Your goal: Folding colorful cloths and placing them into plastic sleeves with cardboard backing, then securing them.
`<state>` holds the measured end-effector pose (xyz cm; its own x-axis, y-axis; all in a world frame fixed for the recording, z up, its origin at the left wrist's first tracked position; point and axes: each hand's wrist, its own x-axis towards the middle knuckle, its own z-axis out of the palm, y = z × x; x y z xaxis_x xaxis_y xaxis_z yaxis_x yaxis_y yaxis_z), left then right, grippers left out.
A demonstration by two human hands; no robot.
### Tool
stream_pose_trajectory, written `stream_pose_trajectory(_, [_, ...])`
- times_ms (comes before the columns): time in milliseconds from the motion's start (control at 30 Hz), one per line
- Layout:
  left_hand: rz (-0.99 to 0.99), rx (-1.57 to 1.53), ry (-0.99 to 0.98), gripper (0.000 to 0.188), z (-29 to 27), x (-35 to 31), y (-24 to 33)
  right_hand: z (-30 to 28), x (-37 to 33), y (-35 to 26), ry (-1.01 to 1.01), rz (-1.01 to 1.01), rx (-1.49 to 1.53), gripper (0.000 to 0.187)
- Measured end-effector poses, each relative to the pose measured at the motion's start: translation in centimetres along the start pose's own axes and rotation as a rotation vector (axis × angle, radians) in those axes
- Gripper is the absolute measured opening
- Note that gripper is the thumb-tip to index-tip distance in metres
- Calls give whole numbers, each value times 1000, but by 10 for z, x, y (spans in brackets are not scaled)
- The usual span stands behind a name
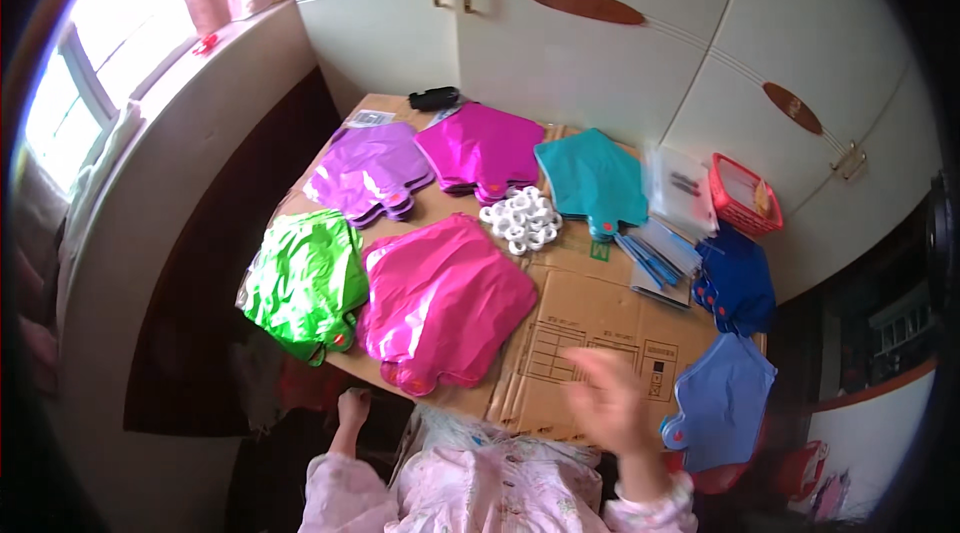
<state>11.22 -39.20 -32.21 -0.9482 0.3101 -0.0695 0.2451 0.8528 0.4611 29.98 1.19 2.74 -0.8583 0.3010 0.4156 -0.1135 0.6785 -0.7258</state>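
My left hand (353,406) hangs beside the table's near edge, its fingers curled closed; whatever they may hold is hidden. Over the near part of the cardboard is my right hand (608,401), smeared by motion, so its grip is unclear. Left of it lies a pile of flat hot-pink star-shaped foil balloons (445,298). A bright green foil pile (305,278) sits at the far left of the cardboard. Behind these are purple (370,165), magenta (485,148) and teal (593,176) foil piles. White rings (522,220) are heaped in the middle.
Cardboard (550,303) covers the table. On the right are clear plastic bags (680,188), a red basket (742,195), blue-and-white packets (660,258), a dark blue foil pile (738,283) and a light blue one (722,403). A black object (433,99) lies by the white cabinet (590,63).
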Motion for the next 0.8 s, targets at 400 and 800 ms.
stream_pose_trajectory(400, [-796,-904,-564,29,82,-23,-118,217,56,-15,-334,-404,-437,19])
stream_pose_trajectory(800, [-705,-647,1,16,-8,-32,-71,237,52,-8,-133,-466,-267,8])
